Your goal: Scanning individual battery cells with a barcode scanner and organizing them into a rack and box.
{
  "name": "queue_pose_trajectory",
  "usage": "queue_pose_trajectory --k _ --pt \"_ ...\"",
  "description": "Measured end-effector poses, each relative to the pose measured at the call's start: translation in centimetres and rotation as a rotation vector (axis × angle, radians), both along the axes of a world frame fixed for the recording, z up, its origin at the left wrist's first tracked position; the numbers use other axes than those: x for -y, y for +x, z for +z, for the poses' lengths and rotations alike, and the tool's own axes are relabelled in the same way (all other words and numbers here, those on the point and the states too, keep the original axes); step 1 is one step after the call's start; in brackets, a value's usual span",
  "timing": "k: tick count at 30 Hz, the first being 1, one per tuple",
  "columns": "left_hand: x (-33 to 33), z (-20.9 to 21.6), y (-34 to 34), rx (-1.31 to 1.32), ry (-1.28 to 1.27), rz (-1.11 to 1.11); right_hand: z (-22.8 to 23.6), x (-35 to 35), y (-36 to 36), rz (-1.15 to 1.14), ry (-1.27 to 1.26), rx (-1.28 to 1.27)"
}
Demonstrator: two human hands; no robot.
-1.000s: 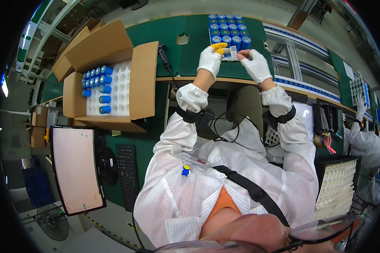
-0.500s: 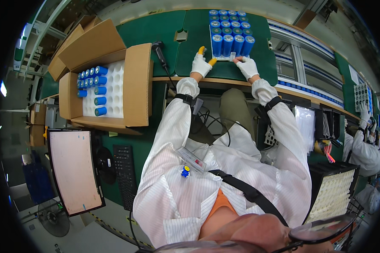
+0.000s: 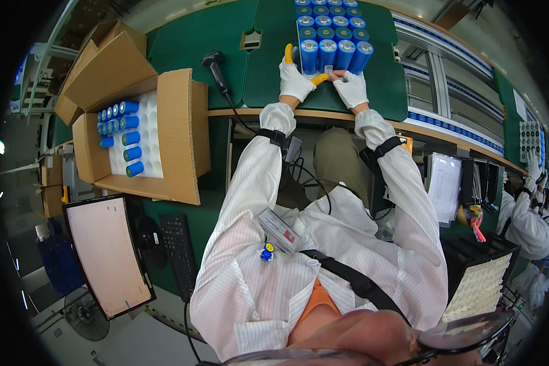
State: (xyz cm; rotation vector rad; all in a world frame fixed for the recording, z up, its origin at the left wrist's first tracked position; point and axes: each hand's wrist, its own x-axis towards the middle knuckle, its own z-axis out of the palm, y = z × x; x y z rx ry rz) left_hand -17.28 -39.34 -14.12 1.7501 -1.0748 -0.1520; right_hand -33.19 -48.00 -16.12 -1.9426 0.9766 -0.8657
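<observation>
Blue cylindrical battery cells [image 3: 327, 56] stand upright in rows in a white holder on the green bench, at the far middle. At the block's front left corner is my left hand [image 3: 296, 82], in a white glove with yellow covers on thumb and index finger. Its index finger points up along the block's left side. The thumb reaches right, below a small white label [image 3: 328, 69] on the front. My right hand [image 3: 351, 89], gloved with bare fingertips, has its fingers bent together at the front edge beside that label. Whatever they pinch is hidden.
A cardboard box [image 3: 183, 134] with more blue cells in white foam stands left. Near it lie a black handheld scanner [image 3: 215, 67], a keyboard [image 3: 178, 250] and a monitor [image 3: 110, 253]. Conveyor rails [image 3: 436, 85] run along the right. A co-worker's gloved hand [image 3: 534, 163] shows far right.
My left thumb has moved right along the front edge and now meets the right fingertips near the label. The whole view has shifted, with the cell block higher in the picture.
</observation>
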Motion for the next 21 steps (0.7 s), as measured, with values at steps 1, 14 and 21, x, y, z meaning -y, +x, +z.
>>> queue_pose_trajectory --k 1,14,21 --pt "0.1 0.1 -0.1 -0.002 0.004 0.002 -0.2 0.1 0.1 0.003 -0.051 0.004" --pt "1.2 0.3 -0.8 0.065 0.015 0.105 -0.9 0.2 0.5 -0.015 0.032 0.074" --pt "1.7 0.3 -0.9 -0.055 0.003 0.045 -1.6 0.6 0.5 0.025 -0.037 0.113"
